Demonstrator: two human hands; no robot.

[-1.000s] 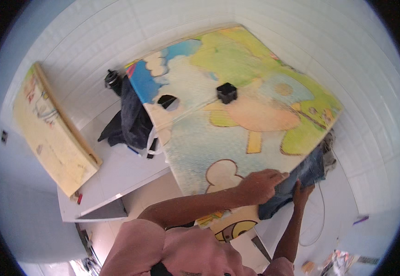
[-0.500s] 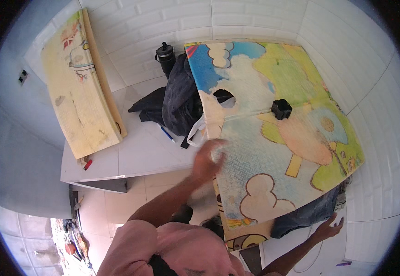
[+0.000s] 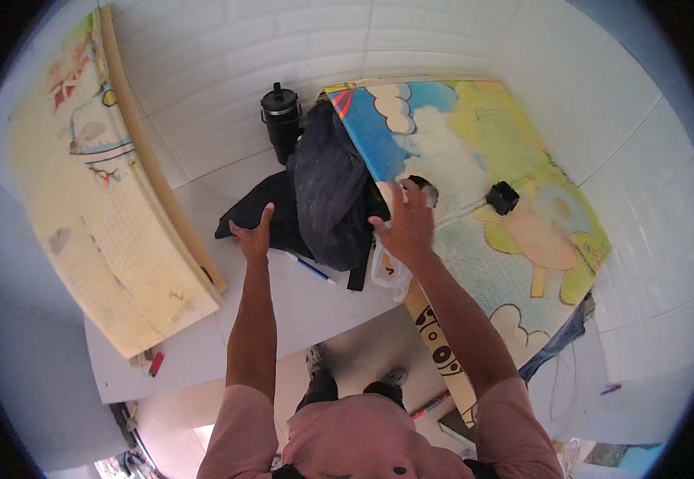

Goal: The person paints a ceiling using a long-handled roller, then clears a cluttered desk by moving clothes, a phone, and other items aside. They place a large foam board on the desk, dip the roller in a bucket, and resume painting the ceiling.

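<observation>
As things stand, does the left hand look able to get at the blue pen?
Probably yes: the left hand is open nearby, and the blue pen lies on the white table beside the dark cloth, its length mostly uncovered.

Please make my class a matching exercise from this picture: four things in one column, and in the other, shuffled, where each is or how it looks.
Column one
1. bottle
2. pen
3. small box
4. right hand

Column two
A. blue and white, lying on the table
B. spread open, at the left part of the patterned mat
C. black, standing upright near the tiled wall
D. black, sitting on top of the patterned mat

Right pairs: 1-C, 2-A, 3-D, 4-B
</observation>
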